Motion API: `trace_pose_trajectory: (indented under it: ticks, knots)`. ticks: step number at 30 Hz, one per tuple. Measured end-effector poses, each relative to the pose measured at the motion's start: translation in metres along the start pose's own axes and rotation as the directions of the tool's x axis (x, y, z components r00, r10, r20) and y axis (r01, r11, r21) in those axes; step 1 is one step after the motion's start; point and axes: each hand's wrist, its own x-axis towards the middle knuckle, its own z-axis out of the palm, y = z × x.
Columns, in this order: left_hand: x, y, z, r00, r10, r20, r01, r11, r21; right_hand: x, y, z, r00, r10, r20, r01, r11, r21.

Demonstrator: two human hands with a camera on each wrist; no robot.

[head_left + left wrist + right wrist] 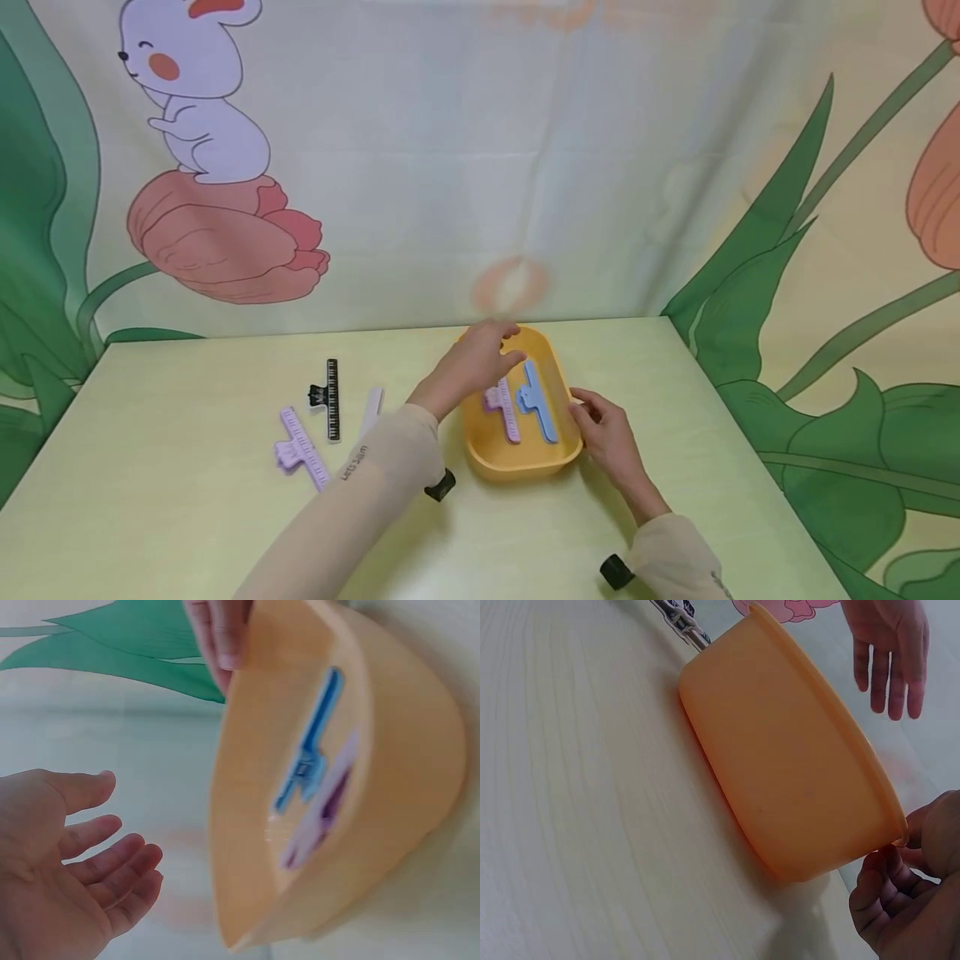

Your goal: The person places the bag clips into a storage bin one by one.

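Observation:
A yellow plastic basin (521,468) stands on the table, with a purple clip (509,417) and a blue clip (538,407) lying inside. My right hand (609,435) pinches the basin's right rim between thumb and fingers, as the right wrist view also shows. Above the basin's left side hovers my left hand (476,360), its fingers loosely bent and holding nothing in the left wrist view. To the left on the table lie a black clip with a piano-key pattern (333,402), a light purple clip (302,448) and a white clip (372,408), partly hidden by my left sleeve.
A pale wood-grain table (187,500) carries everything. Behind it hangs a curtain (420,208) printed with a rabbit, tulips and leaves. Small black devices (617,572) sit at both wrists.

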Motion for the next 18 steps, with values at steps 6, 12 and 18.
trace_pose_trajectory:
  ticks: [6,12,18]
  knots:
    - [-0.005,0.010,-0.020,0.999,0.036,-0.025,-0.037,0.999,-0.020,-0.001,-0.001,0.000,1.000,-0.009,0.002,0.009,1.000,0.016]
    - [-0.010,0.018,-0.041,0.997,0.058,-0.057,-0.060,0.998,-0.037,-0.001,-0.001,0.000,1.000,-0.005,0.005,0.005,1.000,0.016]
    - [-0.018,0.024,-0.057,0.991,0.084,-0.100,-0.089,0.995,-0.044,0.000,0.000,0.000,1.000,-0.011,0.004,0.011,1.000,0.004]
